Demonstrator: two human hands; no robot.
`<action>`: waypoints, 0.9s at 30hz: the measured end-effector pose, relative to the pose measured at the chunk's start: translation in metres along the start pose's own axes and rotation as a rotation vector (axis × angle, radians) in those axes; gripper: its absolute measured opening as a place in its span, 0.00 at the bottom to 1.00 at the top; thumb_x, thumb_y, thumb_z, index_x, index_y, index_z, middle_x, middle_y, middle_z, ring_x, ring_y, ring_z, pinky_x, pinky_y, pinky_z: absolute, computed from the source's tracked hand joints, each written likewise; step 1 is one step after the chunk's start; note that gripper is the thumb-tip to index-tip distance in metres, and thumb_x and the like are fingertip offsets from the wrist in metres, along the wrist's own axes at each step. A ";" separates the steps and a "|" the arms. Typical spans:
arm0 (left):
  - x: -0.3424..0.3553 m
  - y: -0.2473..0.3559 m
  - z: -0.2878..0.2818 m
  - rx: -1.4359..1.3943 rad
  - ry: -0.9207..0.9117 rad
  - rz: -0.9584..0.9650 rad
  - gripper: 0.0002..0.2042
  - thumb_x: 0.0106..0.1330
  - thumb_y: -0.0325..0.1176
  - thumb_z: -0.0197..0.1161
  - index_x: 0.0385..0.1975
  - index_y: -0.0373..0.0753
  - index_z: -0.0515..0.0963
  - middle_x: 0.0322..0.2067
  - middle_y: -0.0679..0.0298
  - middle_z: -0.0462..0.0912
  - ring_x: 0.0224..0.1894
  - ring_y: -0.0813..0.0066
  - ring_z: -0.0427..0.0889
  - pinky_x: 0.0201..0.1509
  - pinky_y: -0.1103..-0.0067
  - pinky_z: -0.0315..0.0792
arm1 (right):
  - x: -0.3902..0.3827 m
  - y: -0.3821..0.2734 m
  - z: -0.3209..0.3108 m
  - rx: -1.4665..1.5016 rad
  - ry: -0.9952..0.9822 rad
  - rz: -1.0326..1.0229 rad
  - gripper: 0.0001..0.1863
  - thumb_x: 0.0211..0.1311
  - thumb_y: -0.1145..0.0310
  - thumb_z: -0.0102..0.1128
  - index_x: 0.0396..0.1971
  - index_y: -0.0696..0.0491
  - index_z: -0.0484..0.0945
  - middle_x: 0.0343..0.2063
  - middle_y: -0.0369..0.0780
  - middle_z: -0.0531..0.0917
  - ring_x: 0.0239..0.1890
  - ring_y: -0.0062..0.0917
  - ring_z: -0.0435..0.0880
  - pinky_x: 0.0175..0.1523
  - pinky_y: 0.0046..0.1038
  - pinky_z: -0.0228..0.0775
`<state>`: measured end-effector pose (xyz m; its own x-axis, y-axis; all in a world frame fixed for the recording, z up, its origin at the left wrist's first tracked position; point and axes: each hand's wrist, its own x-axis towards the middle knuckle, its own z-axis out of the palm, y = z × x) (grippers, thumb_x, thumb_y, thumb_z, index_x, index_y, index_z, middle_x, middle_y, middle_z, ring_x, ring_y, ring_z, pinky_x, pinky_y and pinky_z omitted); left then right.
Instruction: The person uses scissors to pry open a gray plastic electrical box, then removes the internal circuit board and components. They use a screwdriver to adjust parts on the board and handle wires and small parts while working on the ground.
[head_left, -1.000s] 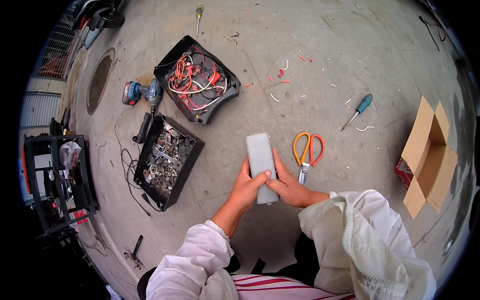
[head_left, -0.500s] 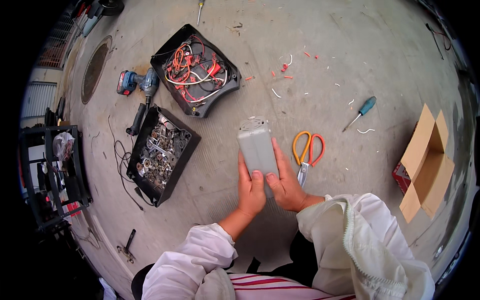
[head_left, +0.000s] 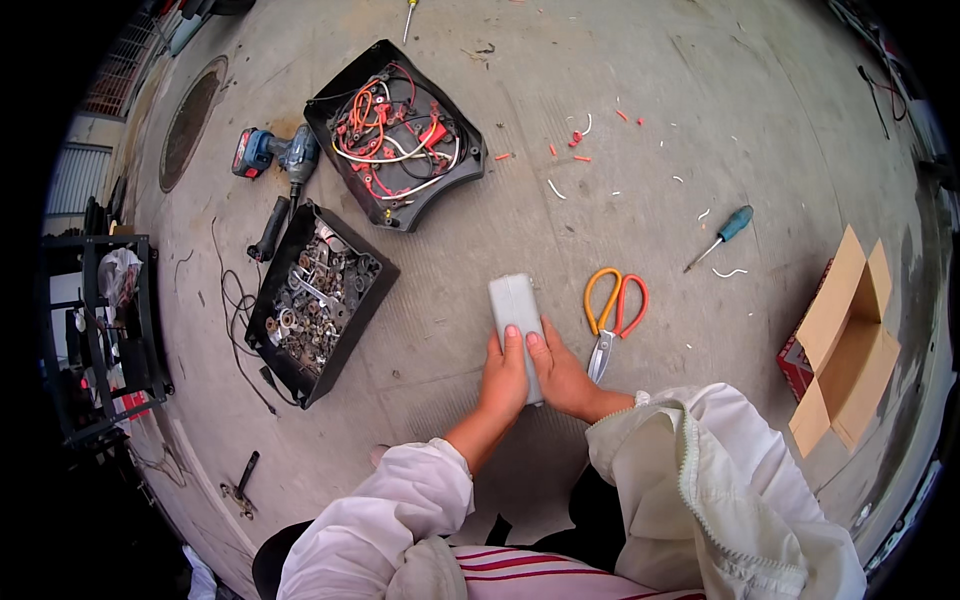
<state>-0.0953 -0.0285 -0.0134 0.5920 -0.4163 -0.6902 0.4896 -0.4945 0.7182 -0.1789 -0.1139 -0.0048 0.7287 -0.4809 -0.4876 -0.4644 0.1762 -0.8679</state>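
A grey oblong casing point(head_left: 513, 300) with rounded edges is held between my two hands above the concrete floor. My left hand point(head_left: 503, 372) grips its left side, thumb lying on the upper face. From the right, my right hand point(head_left: 558, 371) presses against it in the same way, thumb beside the other. The fingers beneath the casing are mostly hidden. Just right of my right hand, scissors point(head_left: 604, 318) with one orange and one red handle lie on the floor, their blades pointing toward me.
At left stand a black tray of loose hardware point(head_left: 372, 318) and a black tray of wires point(head_left: 430, 212), beside a cordless power tool point(head_left: 290, 155). A teal-handled screwdriver point(head_left: 735, 222) and an open cardboard box point(head_left: 858, 385) are at right. Wire scraps point(head_left: 583, 158) litter the far floor.
The casing has tipped: its far end with round openings no longer shows, and a smooth face is up. Both hands remain around it.
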 end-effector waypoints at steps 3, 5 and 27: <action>-0.024 0.038 -0.005 0.016 0.010 0.489 0.33 0.77 0.55 0.43 0.69 0.32 0.57 0.60 0.45 0.72 0.60 0.54 0.75 0.62 0.66 0.68 | -0.007 -0.044 -0.008 -0.091 0.109 -0.354 0.44 0.75 0.42 0.38 0.67 0.73 0.50 0.59 0.67 0.69 0.63 0.56 0.70 0.66 0.41 0.62; -0.020 0.021 -0.010 0.168 0.102 0.431 0.34 0.76 0.58 0.42 0.66 0.30 0.61 0.57 0.43 0.74 0.58 0.52 0.76 0.60 0.66 0.69 | -0.004 -0.037 -0.002 -0.160 0.070 -0.249 0.43 0.75 0.41 0.37 0.64 0.73 0.55 0.53 0.68 0.73 0.57 0.58 0.74 0.62 0.44 0.66; -0.012 0.013 -0.016 -0.572 -0.495 -0.217 0.44 0.67 0.73 0.39 0.70 0.40 0.59 0.65 0.57 0.68 0.68 0.61 0.68 0.69 0.61 0.66 | -0.018 -0.068 -0.021 -0.215 0.127 0.007 0.36 0.45 0.58 0.76 0.47 0.68 0.71 0.45 0.56 0.77 0.50 0.44 0.79 0.53 0.38 0.72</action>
<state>-0.0859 -0.0175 0.0061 0.1569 -0.7130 -0.6834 0.8946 -0.1905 0.4042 -0.1710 -0.1354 0.0652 0.6623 -0.5864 -0.4663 -0.5759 -0.0003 -0.8175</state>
